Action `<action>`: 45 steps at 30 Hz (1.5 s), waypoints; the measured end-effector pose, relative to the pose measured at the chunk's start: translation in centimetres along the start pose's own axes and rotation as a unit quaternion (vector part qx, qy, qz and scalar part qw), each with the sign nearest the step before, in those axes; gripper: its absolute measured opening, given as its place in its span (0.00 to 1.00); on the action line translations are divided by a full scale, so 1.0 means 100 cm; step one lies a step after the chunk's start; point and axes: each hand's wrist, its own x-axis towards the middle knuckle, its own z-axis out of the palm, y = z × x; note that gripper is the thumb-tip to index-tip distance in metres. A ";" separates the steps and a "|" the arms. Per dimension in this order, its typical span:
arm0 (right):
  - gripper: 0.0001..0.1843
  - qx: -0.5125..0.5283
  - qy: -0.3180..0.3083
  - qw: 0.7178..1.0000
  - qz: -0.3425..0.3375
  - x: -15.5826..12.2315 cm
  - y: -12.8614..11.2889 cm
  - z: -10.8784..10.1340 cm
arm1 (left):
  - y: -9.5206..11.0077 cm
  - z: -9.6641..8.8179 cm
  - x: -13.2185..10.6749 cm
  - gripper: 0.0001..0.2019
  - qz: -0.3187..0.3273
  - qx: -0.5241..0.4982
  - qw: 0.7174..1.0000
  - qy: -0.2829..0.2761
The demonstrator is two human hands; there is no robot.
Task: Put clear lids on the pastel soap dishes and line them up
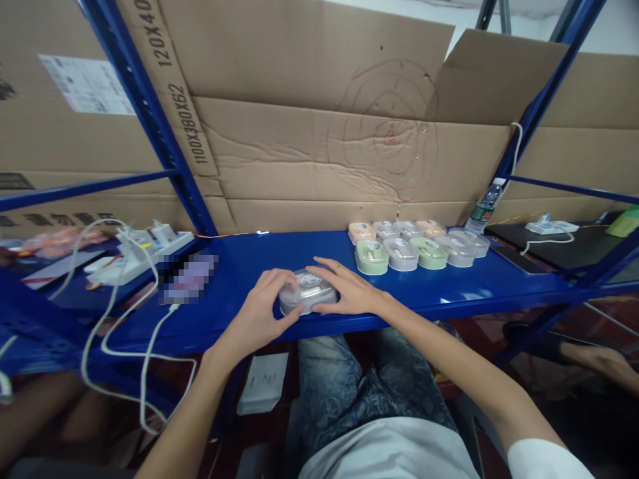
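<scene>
A small grey oval plastic case (311, 293) lies near the front edge of the blue shelf (254, 259), its see-through lid facing up. On the lid is a round white sticker, and a pale oblong shape shows below that. My left hand (264, 303) curls around the left end of the case, thumb at the front and fingers at the back. Around its right end, my right hand (349, 287) grips in the same way. Fingertips hide parts of the rim at both ends.
Two rows of similar green, grey and peach cases (372, 258) stand at the back right, with a water bottle (484, 207) behind them. To the left are a blurred-out phone (192, 279), a power strip (134, 259) and white cables (144, 372). Cardboard (299, 153) walls the back.
</scene>
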 end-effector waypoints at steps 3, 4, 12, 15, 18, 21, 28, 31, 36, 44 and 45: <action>0.42 0.033 -0.005 0.999 0.004 0.000 -0.001 -0.002 | -0.006 0.011 -0.004 0.20 -0.039 -0.062 0.997 0.014; 0.41 0.038 -0.003 0.999 0.002 -0.001 -0.002 -0.003 | -0.010 0.015 -0.005 0.26 -0.060 -0.078 0.995 0.017; 0.35 0.070 0.006 0.998 0.000 -0.002 0.000 -0.004 | -0.028 0.026 -0.005 0.51 -0.188 -0.140 0.972 -0.031; 0.32 0.084 0.056 0.995 0.019 0.006 0.005 -0.008 | -0.025 0.024 -0.003 0.52 -0.203 -0.129 0.970 -0.030; 0.32 0.028 0.106 0.989 0.097 0.028 0.016 -0.015 | -0.024 0.023 -0.002 0.50 -0.193 -0.130 0.972 -0.032; 0.34 -0.060 0.053 0.976 0.203 0.059 0.032 -0.017 | -0.025 0.023 -0.004 0.45 -0.179 -0.134 0.974 -0.035; 0.35 -0.116 -0.106 0.938 0.309 0.093 0.064 -0.004 | -0.024 0.021 -0.005 0.41 -0.174 -0.147 0.973 -0.046; 0.35 -0.116 -0.111 0.938 0.306 0.090 0.066 -0.002 | -0.024 0.021 -0.005 0.41 -0.177 -0.138 0.973 -0.046; 0.30 -0.086 -0.006 0.973 0.214 0.070 0.045 -0.013 | -0.025 0.024 -0.006 0.43 -0.187 -0.101 0.976 -0.053; 0.38 0.098 -0.024 0.995 0.003 0.006 0.010 -0.011 | -0.027 0.029 -0.007 0.45 -0.174 -0.083 0.980 -0.057; 0.39 0.102 -0.024 0.994 0.008 0.002 0.010 -0.008 | -0.027 0.030 -0.007 0.46 -0.177 -0.086 0.979 -0.058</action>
